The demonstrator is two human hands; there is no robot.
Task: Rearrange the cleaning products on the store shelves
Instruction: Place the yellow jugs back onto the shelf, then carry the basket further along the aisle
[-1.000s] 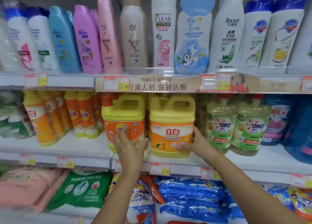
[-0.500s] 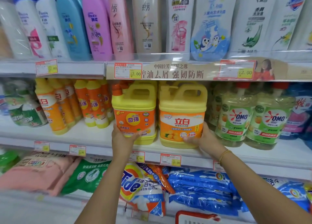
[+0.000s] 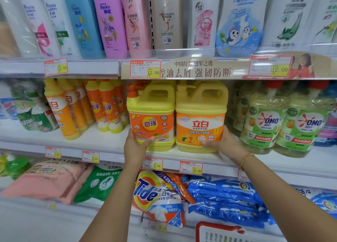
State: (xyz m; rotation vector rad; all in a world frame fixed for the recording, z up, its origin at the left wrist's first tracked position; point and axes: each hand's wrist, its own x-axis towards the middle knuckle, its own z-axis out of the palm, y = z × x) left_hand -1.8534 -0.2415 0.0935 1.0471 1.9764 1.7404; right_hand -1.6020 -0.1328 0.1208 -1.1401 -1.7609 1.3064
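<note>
Two yellow detergent jugs with orange labels stand side by side on the middle shelf (image 3: 102,143). My left hand (image 3: 135,145) grips the lower left corner of the left jug (image 3: 151,117), thumb across the front of its label. My right hand (image 3: 221,141) holds the lower right corner of the right jug (image 3: 200,119), thumb on the label. The two jugs touch each other and sit near the shelf's front edge.
Slim orange bottles (image 3: 102,106) stand left of the jugs, green OMO bottles (image 3: 264,126) to the right. Shampoo bottles (image 3: 113,20) fill the shelf above. Below lie a Tide bag (image 3: 155,194), blue bags (image 3: 224,199) and a pink pack (image 3: 47,181). A red-rimmed basket (image 3: 218,227) shows at the bottom.
Both jugs have slid forward toward the shelf's front edge with my hands on their lower corners. The view has dropped and moved closer.
</note>
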